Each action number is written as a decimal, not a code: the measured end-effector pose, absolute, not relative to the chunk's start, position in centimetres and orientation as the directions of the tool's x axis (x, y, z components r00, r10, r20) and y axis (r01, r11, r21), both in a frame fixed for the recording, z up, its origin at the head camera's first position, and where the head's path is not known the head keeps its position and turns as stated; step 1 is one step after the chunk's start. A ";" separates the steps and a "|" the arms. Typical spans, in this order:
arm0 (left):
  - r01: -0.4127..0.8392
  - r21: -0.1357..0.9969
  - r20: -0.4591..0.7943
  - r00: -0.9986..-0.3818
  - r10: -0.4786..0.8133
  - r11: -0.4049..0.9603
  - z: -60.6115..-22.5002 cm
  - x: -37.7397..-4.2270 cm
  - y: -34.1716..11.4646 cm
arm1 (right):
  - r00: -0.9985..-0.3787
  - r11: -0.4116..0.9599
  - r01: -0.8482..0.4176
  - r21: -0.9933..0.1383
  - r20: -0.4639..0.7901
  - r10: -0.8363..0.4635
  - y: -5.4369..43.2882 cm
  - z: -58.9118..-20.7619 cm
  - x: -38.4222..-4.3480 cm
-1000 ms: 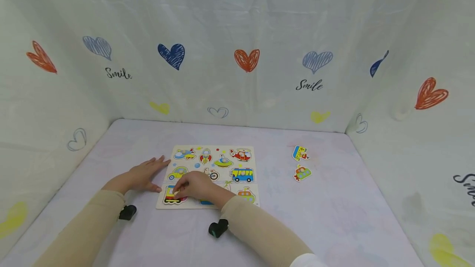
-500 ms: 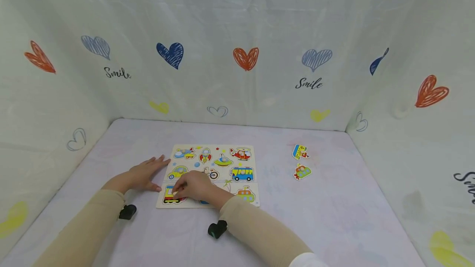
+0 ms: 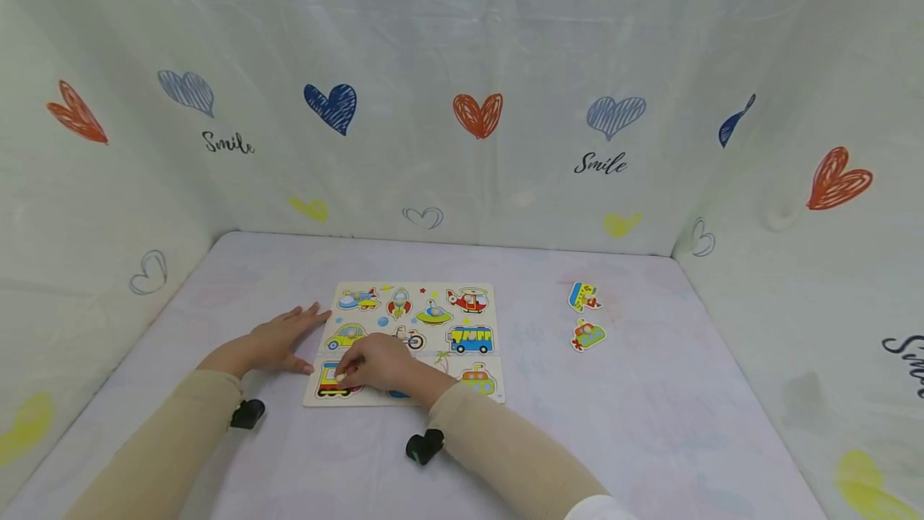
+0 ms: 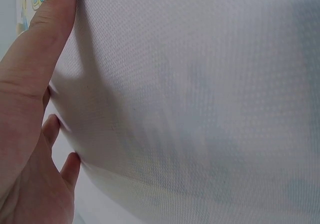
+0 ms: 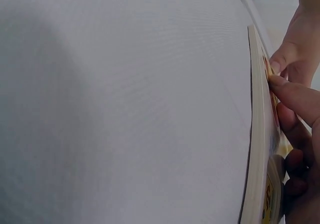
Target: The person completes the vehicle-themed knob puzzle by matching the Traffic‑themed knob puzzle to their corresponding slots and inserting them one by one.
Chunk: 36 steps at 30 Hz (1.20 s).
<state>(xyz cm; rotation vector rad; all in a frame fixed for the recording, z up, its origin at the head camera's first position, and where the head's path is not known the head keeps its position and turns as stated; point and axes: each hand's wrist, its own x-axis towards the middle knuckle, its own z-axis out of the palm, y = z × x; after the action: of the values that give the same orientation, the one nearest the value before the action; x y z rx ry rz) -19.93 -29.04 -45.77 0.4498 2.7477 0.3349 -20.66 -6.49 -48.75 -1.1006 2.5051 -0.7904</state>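
A wooden peg puzzle board point(image 3: 426, 366) with vehicle pictures lies on the table. My right hand point(image 3: 382, 361) is over its lower left, thumb and fingers pinching the small knob of the train piece point(image 3: 328, 379), which lies at its spot on the board. In the right wrist view, the curled fingers point(image 5: 295, 126) sit close above the board's face. My left hand point(image 3: 277, 339) rests flat at the board's left edge, fingers spread and fingertips touching that edge. Its thumb point(image 4: 47, 39) shows in the left wrist view against the tablecloth.
Two loose pieces, a boat point(image 3: 583, 297) and a submarine-like one point(image 3: 588, 335), lie right of the board. A bus point(image 3: 472, 339), a helicopter point(image 3: 469, 301) and several other pieces sit on the board. A white curtain point(image 3: 404, 159) with hearts surrounds the table.
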 end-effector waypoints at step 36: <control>0.251 0.280 -0.276 -0.904 0.328 0.927 -46.3 -20.1 -29.0 | -0.709 0.373 -0.325 -0.869 -0.036 -0.704 4.0 -44.9 -22.2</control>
<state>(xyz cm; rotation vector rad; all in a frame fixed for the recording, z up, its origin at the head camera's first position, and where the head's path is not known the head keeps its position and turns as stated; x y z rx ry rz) -20.08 -28.96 -46.34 0.4268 2.7649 0.3427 -22.17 3.95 -44.88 -0.8937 2.2356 -1.2793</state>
